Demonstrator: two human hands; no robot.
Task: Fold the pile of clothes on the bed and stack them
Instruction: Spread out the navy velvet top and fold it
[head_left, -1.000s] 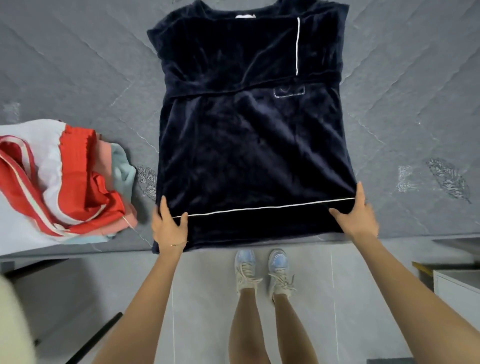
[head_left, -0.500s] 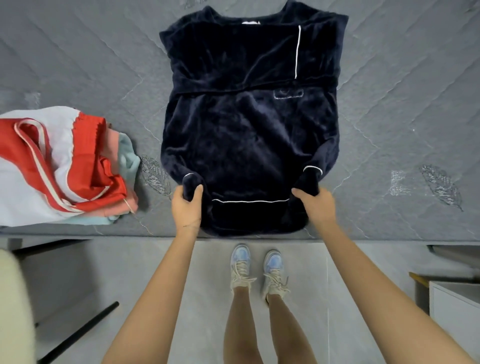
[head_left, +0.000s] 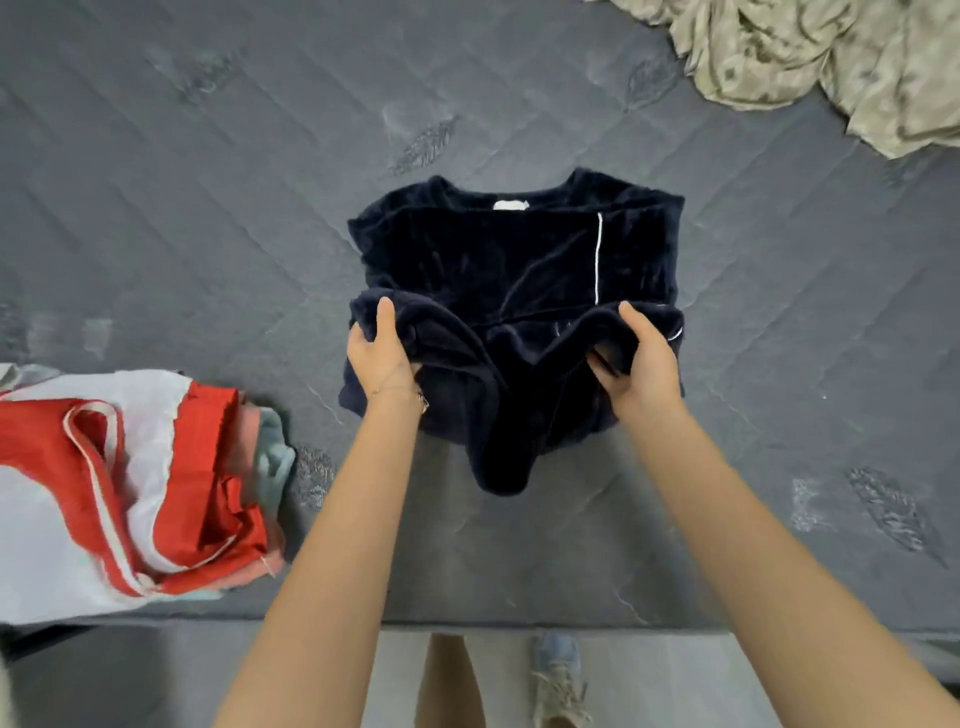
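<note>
A dark navy velvet top (head_left: 498, 260) with thin white piping lies on the grey quilted bed (head_left: 208, 208), collar away from me. Its lower half is lifted and doubled up toward the collar, with a loose fold sagging between my hands. My left hand (head_left: 382, 353) grips the left corner of the raised hem. My right hand (head_left: 636, 358) grips the right corner. At the left edge of the bed sits a stack of folded clothes (head_left: 119, 483) with a red and white piece on top and pink and pale blue ones beneath.
A crumpled beige patterned cloth (head_left: 831, 57) lies at the bed's far right. The bed's front edge (head_left: 519, 626) runs just above the grey floor, where my legs and a pale blue shoe (head_left: 558, 670) show.
Both hands have carried the hem of the navy top up and away from me, folding it over itself. The view has shifted further over the bed, bringing the beige cloth into sight.
</note>
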